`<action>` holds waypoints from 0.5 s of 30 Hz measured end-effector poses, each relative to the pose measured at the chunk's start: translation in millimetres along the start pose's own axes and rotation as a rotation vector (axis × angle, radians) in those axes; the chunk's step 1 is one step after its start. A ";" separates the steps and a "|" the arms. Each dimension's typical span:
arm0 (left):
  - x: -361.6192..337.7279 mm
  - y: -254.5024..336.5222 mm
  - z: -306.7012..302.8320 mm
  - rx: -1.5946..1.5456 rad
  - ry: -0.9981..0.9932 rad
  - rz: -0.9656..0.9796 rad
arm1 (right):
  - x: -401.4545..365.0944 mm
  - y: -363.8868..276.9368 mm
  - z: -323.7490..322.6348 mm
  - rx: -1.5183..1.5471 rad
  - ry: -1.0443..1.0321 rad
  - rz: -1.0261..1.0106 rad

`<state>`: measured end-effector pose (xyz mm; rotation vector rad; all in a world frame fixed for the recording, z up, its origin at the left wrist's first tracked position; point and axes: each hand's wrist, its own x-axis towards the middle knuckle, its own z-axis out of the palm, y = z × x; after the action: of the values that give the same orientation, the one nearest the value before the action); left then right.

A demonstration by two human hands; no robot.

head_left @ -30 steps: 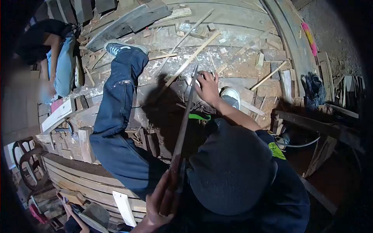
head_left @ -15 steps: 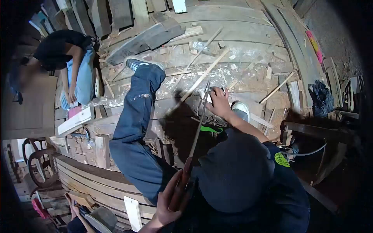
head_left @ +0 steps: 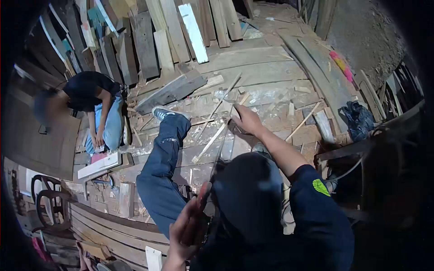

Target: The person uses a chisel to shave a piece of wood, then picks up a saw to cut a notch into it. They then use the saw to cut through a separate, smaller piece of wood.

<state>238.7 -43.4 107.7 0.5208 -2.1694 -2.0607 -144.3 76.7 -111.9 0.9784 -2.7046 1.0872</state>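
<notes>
My left hand (head_left: 184, 226) is wrapped round the reddish-brown handle of a long, thin-bladed tool that looks like a handsaw (head_left: 219, 156), seen nearly edge-on. Its blade runs up and away from me between my legs. At the far end, my right hand (head_left: 247, 119) has its fingers and thumb closed by the blade tip, seemingly gripping it. The exact contact is hard to make out. Near that hand, narrow wood strips (head_left: 210, 143) lie on the floor. A dark rounded shape (head_left: 248, 194) covers part of the lower middle.
A co-worker (head_left: 97, 104) bends over at the left, beside a white-faced board (head_left: 100, 165). Planks (head_left: 144, 43) lean along the back. A thick grey beam (head_left: 171, 91) lies past my foot. Slatted wood (head_left: 113, 226) is at lower left, and a black plastic bag (head_left: 356, 119) at right.
The view has shifted, showing more leaning planks at the back. My right hand's fingers, spread beside the blade before, are now closed near its tip. My left hand still holds the handle.
</notes>
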 end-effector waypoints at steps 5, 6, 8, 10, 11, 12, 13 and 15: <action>-25.3 30.4 -13.2 0.231 0.185 0.313 | 31.7 -43.2 -72.9 -0.138 0.149 -0.203; -31.7 47.1 -10.3 0.158 0.250 0.284 | 38.0 -52.3 -83.6 -0.156 0.210 -0.240; -37.9 53.4 -24.2 0.078 0.294 0.385 | 49.4 -76.8 -111.8 -0.159 0.254 -0.265; -47.2 62.6 -38.5 0.023 0.352 0.434 | 56.2 -98.4 -138.0 -0.169 0.298 -0.303; -52.0 67.9 -46.0 0.038 0.365 0.472 | 55.6 -109.6 -153.9 -0.190 0.322 -0.349; -51.3 78.0 -45.5 -0.048 0.432 0.503 | 57.5 -115.2 -162.6 -0.217 0.320 -0.353; -54.1 91.7 -42.6 -0.093 0.442 0.515 | 61.6 -121.8 -172.0 -0.244 0.326 -0.362; -56.2 83.9 -78.5 -0.294 0.232 0.550 | 60.5 -137.9 -190.5 -0.294 0.369 -0.399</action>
<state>300.8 -98.2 205.2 0.1018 -1.6062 -1.8489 -143.7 91.2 130.6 1.0757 -2.1691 0.6901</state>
